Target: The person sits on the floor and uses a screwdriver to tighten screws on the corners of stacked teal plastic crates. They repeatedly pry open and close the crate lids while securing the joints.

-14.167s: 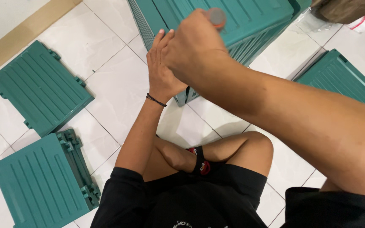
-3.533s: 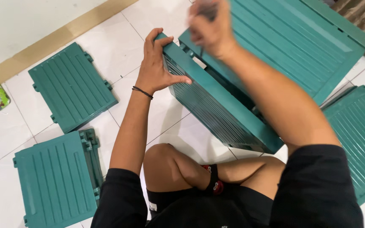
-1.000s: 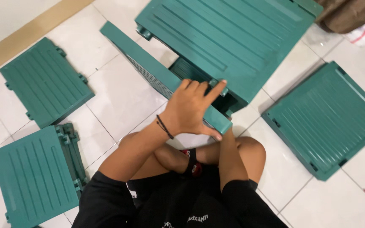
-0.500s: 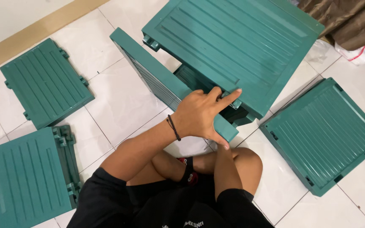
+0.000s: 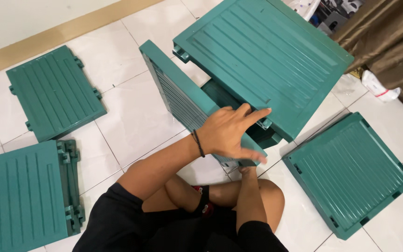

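We see the left hand (image 5: 232, 135) with its fingers (image 5: 253, 114) spread and curled over the top edge of an upright green ribbed panel (image 5: 183, 100), gripping it near its closer end, thumb on the side facing us. A dark band sits at that wrist, and the forearm runs back down and to the left towards the body. The right hand (image 5: 246, 169) is mostly hidden beneath the left one, low at the panel's bottom corner; we cannot tell whether its fingers are closed on anything. Its forearm rises straight up from the lap.

The upright panel stands on the white tiled floor (image 5: 136, 116), leaning against a big green slab (image 5: 267, 65) tilted beside it, with another dark green piece between the two. We judge that the work is at the joining stage: the panel is being steadied on edge while its lower corner is seated. The next move would call for firm downward pressure with the corner lugs lined up.

Three loose green panels lie flat around: one far left (image 5: 52, 91), one near left (image 5: 22, 196), one at right (image 5: 350, 172).
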